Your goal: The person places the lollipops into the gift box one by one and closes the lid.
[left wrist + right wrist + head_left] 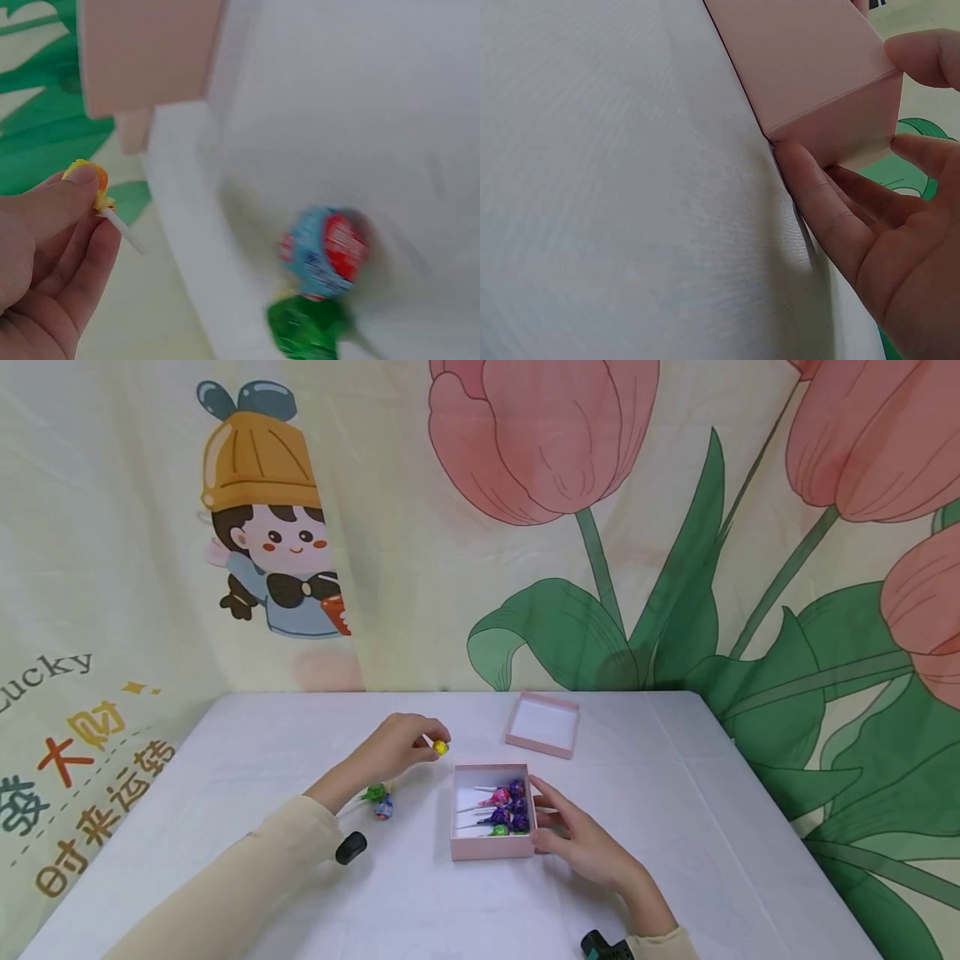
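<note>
My left hand (397, 747) pinches a small yellow-wrapped lollipop (441, 747) between thumb and fingertips, above the table left of the box. Its white stick points out from the hand in the left wrist view. My right hand (573, 831) touches the right wall of an open pink box (491, 849), its fingers spread along that side. Several lollipops (517, 806) lie inside, mostly purple, with a pink one and a green one, their sticks toward the left. Below my left forearm, a green lollipop (373, 792) and a blue-and-red lollipop (322, 251) lie side by side on the table.
A pink box lid (542, 722) lies inner side up behind the box, toward the table's far edge. White cloth covers the table (420, 902). A printed curtain (405, 568) with tulips and a cartoon figure hangs behind it.
</note>
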Motion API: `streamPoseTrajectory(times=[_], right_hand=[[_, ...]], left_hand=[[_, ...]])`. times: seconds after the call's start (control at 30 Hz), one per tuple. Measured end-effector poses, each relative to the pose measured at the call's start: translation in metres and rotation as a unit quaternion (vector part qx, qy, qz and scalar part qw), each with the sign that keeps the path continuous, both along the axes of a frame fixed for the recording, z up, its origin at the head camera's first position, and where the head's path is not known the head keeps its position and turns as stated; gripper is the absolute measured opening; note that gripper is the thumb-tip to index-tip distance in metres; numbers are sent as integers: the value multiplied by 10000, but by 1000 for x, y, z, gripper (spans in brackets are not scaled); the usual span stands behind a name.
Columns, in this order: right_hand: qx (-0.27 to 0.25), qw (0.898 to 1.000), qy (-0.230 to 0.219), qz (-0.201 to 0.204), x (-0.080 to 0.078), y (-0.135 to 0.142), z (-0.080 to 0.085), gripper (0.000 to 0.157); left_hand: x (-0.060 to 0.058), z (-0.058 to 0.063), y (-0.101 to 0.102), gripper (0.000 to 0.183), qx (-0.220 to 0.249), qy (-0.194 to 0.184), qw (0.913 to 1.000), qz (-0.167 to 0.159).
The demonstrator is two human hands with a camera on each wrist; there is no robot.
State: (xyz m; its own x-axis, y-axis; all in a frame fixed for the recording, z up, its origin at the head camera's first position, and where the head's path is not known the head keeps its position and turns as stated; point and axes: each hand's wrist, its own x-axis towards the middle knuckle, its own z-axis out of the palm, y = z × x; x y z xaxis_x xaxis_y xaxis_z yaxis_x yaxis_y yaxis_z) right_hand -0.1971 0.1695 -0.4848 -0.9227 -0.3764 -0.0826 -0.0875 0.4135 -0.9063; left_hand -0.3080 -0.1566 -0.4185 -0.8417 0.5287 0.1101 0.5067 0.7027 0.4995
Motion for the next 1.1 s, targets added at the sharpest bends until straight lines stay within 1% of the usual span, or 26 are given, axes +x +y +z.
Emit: streamPoseTrajectory(times=[0.07, 0.2, 0.27, 0.4, 0.53, 0.67, 0.83, 1.1], right_hand=[[0, 10000, -12, -12, 0, 0, 0, 77], [-5, 10000, -46, -40, 0, 0, 0, 77], [-30, 10000, -73, -46, 0, 0, 1, 77], [-87, 9999, -138, -40, 0, 0, 1, 78], [-124, 9998, -161, -5, 0, 0, 2, 78], [-200, 9996, -209, 23, 0, 0, 2, 78], [-231, 9995, -212, 43, 0, 1, 3, 78], [-280, 9994, -184, 79, 0, 1, 2, 77]], left_hand=[[5, 10, 7, 24, 70, 134, 9998, -119], [16, 24, 23, 25, 156, 358, 9983, -429], [21, 29, 31, 26, 139, 432, 9972, -589], [28, 32, 45, 28, 67, 496, 9946, -904], [32, 31, 57, 27, -53, 555, 9921, -1127], [32, 28, 66, 26, -145, 558, 9898, -1301], [31, 22, 72, 23, -209, 452, 9903, -1301], [29, 9, 74, 21, -329, 576, 9870, -1461]])
